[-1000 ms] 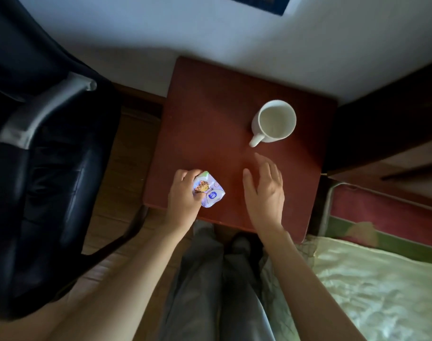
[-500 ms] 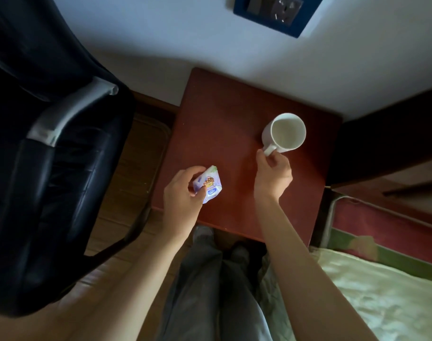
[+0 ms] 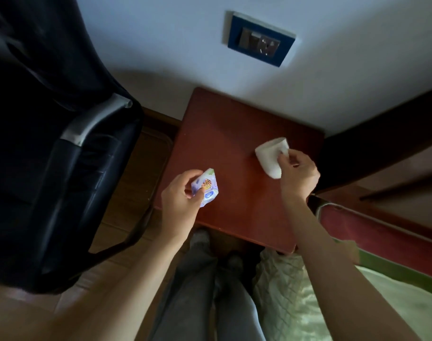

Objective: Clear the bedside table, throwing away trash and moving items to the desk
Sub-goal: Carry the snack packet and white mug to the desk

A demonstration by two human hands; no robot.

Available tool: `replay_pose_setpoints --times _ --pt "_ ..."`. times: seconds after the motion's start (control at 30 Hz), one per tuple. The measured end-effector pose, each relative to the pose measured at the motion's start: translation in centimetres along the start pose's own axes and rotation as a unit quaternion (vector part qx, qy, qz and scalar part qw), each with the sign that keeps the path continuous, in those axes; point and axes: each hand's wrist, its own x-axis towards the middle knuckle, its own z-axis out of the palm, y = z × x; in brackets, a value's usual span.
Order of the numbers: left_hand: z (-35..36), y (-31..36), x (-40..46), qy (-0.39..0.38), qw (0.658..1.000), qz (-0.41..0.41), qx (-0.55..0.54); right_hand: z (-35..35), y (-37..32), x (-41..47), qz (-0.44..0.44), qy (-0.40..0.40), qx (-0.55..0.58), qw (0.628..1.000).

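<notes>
**Both hands full, tabletop nearly bare**

Over the small red tabletop, both hands are busy. The left hand pinches a crumpled wrapper between thumb and fingers, held just above the front left part of the top. The right hand is closed on the handle side of a white mug. The mug is tipped over on its side in the grip, so you see its wall and not its mouth (it is blurry, so I cannot tell if it touches the wood).

Nothing else shows on the tabletop. So the picking up looks nearly done: both things are in the hands.

What is left, I think, is the carrying. The wrapper looks like trash and should go in a bin. The mug should go to the desk. No bin and no desk show here. A black chair stands to the left, a bed to the right, and a wall socket is above.
</notes>
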Motion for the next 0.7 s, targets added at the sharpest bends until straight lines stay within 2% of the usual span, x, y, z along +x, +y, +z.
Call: replay_pose_setpoints --times 0.17,0.3,0.7 --pt "-3.5 3.5 -3.6 0.019 0.999 -0.02 -0.016 -6.5 -0.5 -4.0 -0.058 -0.077 -0.029 0.995" --pt "-6.7 5.6 -9.1 0.041 0.998 -0.05 -0.023 -11.6 -0.5 -8.5 -0.13 -0.097 -0.008 0.987" --pt "-12.6 9.1 -27.3 0.182 0.974 -0.129 -0.048 -20.8 -1.9 -18.3 -0.284 -0.216 0.013 0.934"
